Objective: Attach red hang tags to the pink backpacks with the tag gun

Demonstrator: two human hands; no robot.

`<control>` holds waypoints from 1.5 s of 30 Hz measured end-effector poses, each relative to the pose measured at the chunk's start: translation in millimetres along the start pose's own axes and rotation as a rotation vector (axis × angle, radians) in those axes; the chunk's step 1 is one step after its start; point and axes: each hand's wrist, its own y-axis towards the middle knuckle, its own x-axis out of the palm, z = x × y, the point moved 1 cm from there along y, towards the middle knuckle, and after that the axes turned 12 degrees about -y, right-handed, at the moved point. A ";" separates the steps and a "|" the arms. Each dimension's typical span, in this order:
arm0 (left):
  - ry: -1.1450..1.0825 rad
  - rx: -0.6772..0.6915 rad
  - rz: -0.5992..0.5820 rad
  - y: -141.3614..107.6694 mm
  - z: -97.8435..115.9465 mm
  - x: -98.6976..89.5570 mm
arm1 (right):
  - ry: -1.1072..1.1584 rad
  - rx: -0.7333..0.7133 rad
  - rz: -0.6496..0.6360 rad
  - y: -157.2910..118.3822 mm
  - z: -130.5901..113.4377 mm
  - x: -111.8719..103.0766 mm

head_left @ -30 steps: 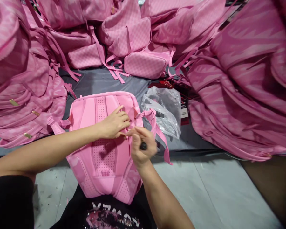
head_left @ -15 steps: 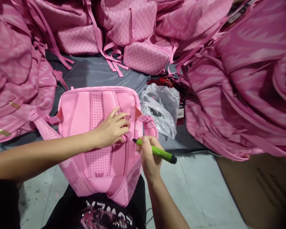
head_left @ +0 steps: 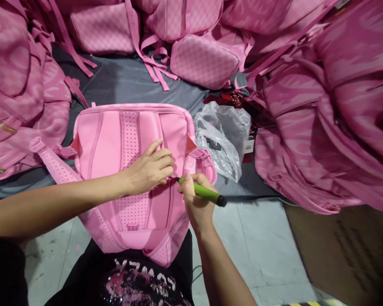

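A pink backpack [head_left: 110, 131] leans between the table and my lap, its padded back panel facing up. My left hand [head_left: 151, 170] lies on the middle of that panel, fingers somewhat spread and pressing on the fabric. To its right, my right hand [head_left: 196, 195] holds a green pen-like tool [head_left: 206, 193] with a black end. The dark tip touches or nearly touches the panel beside my left fingertips; exact contact is too small to tell.
Pink backpacks are piled on the left [head_left: 47, 106], at the back [head_left: 207, 59] and on the right [head_left: 300, 123]. A clear plastic bag [head_left: 221, 140] with tags lies on the grey-covered table [head_left: 111, 85]. Brown cardboard [head_left: 341, 250] is at lower right.
The tool and my right hand have moved slightly left, bringing the tip closer to my left hand. The view has shifted a little, so the surrounding bags sit higher.
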 end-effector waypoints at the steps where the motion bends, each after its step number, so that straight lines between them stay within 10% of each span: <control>1: 0.007 0.008 0.011 0.0 0.2 0.2 | 0.000 0.007 0.007 -0.1 -0.1 0.1; 33: 0.114 -0.027 -0.045 3.5 2.4 3.9 | -0.256 -0.123 -0.191 27.1 22.2 4.2; 45: 0.156 -0.058 -0.099 6.1 4.6 1.2 | -0.198 -0.112 0.009 12.4 6.1 9.8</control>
